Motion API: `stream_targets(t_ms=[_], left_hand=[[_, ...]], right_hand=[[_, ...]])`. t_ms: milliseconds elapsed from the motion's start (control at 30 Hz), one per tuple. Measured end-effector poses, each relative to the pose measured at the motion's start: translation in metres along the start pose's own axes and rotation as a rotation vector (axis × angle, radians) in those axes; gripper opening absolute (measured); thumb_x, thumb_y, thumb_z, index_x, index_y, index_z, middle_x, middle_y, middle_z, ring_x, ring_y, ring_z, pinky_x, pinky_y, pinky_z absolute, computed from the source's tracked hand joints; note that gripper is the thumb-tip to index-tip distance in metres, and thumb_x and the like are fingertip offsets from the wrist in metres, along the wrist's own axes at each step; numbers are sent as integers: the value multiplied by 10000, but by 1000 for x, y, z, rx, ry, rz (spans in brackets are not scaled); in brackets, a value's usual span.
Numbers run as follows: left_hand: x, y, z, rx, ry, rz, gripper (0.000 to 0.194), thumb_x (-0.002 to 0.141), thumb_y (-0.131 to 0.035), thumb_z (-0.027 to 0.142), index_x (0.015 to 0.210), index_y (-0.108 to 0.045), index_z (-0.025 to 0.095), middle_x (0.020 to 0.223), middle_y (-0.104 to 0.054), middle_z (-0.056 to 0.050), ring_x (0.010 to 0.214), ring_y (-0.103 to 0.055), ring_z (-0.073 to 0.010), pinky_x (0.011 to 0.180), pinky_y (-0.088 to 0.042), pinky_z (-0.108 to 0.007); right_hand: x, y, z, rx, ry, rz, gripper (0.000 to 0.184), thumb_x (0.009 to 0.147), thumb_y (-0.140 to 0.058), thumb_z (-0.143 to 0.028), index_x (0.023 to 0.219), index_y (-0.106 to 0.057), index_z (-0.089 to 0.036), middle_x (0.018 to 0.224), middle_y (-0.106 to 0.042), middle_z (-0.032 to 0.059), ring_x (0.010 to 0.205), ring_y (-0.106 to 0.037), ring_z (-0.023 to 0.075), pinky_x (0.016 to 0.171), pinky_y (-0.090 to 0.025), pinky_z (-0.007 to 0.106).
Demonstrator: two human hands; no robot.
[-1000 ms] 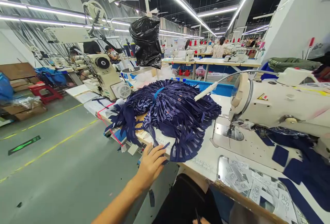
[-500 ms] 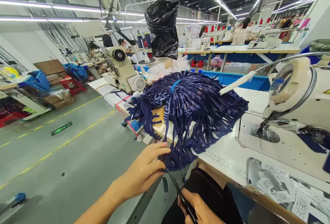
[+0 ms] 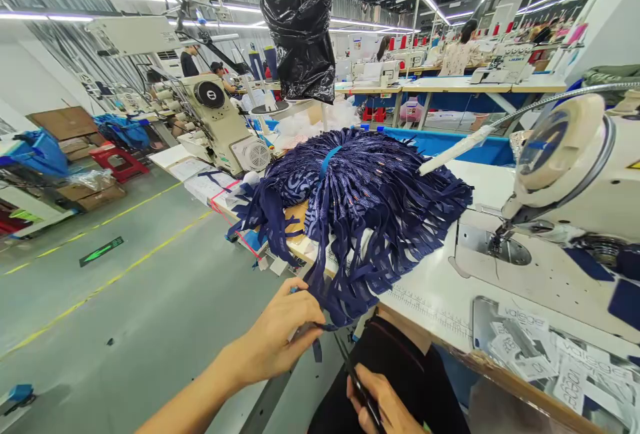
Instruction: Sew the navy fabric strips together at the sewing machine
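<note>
A large bundle of navy fabric strips point(image 3: 385, 187) lies spread over the white table, gathered near its top by a blue band point(image 3: 329, 161). Several strip ends hang over the table's front edge. My left hand point(image 3: 285, 327) pinches the end of a navy strip between thumb and fingers at the bundle's lower left. Just below the hanging ends, my right hand point(image 3: 383, 397) grips a pair of dark scissors point(image 3: 346, 355) by the handle. The blades point up and left towards the pinched strip, and their tips sit close to it.
A sewing machine head point(image 3: 565, 174) stands at the right, with a tray of printed labels point(image 3: 550, 347) before it. Behind the bundle on the left is another machine point(image 3: 220, 121). A black plastic bag point(image 3: 303, 34) hangs above. My lap point(image 3: 385, 381) is under the table edge.
The view has shifted slightly. My left hand's fingers have drawn together on a strip end, pulling it a little left. My right hand still holds the scissors low beside it.
</note>
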State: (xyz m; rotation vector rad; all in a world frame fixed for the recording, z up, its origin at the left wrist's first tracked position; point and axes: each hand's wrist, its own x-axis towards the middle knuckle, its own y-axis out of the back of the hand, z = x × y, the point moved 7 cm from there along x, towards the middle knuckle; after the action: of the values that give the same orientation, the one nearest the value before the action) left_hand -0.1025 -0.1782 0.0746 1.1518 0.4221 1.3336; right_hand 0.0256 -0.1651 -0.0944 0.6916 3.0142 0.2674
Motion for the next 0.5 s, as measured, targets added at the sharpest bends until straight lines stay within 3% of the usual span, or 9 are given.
stream_targets(t_ms=[100, 200, 367, 500], left_hand=[[4, -6, 0, 1, 34, -63, 231, 829, -446, 65, 1006, -488, 208, 795, -591, 1, 747, -517, -131, 879, -332, -339], [9, -16, -2, 101, 66, -111, 353, 787, -505, 79, 1117, -476, 200, 775, -576, -6, 768, -498, -158, 774, -345, -304], [14, -20, -2, 213, 16, -55, 99, 779, -512, 100, 747, -543, 188, 680, -528, 3, 700, -466, -154, 686, -323, -298], [15, -11, 2, 215, -43, 27, 115, 792, -510, 109, 717, -534, 193, 806, -568, -33, 831, -509, -177, 781, -365, -344]], right_hand=[[1, 8, -4, 34, 44, 27, 629, 770, -351, -722, 945, -551, -152, 821, -523, 60, 727, -482, 173, 672, -440, 289], [13, 12, -9, 23, 74, 40, 659, 718, -336, -781, 822, -539, -163, 686, -464, 7, 607, -419, 135, 574, -407, 254], [19, 12, -3, -52, 101, 114, 667, 627, -344, -849, 573, -409, -187, 507, -323, -48, 473, -304, 96, 441, -278, 230], [0, 16, 5, -42, 63, 136, 661, 721, -281, -796, 679, -500, -173, 623, -469, 5, 557, -434, 130, 550, -380, 253]])
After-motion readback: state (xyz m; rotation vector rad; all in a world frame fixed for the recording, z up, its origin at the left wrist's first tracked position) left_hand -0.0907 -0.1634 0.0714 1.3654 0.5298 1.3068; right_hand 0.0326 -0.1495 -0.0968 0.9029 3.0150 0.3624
